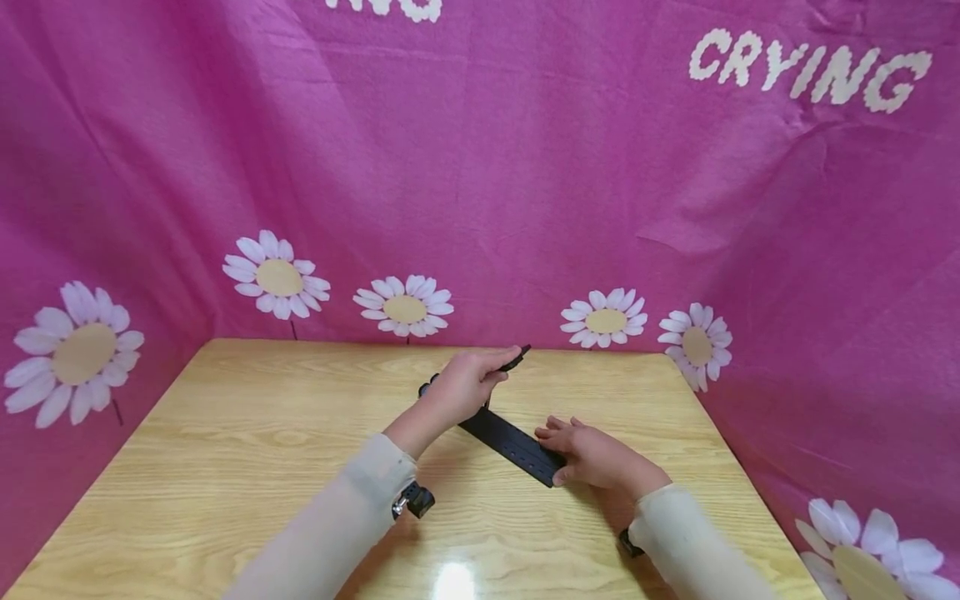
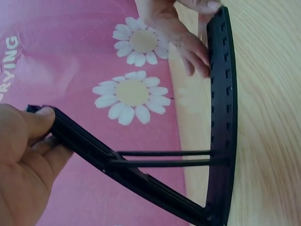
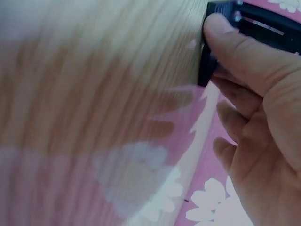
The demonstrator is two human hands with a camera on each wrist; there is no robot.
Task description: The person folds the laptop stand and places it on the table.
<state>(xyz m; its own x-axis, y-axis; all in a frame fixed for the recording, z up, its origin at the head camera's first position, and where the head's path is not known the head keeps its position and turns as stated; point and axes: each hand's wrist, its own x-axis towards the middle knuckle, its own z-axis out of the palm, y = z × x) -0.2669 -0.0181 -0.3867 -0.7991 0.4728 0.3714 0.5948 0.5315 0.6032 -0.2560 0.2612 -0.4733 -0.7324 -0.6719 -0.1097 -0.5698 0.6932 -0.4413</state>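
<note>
Matt black plastic stand [image 1: 513,446], glossy wooden table [image 1: 247,433]

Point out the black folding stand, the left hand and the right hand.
black folding stand [image 2: 221,117], left wrist view, on its slotted base bar.
left hand [image 1: 467,385], head view, on the back of the hand.
right hand [image 1: 594,454], head view, on the back of the hand.

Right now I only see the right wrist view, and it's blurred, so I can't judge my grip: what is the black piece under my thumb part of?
Observer: A black hinged stand. Your thumb is on the end of its slotted base strip, which lies on the table.
Operator: Where's the left hand?
Observer: The left hand holds the upper arm, raised off the strip.
Operator: Are the two bars linked?
Observer: Yes, two thin rods span between them.
</note>
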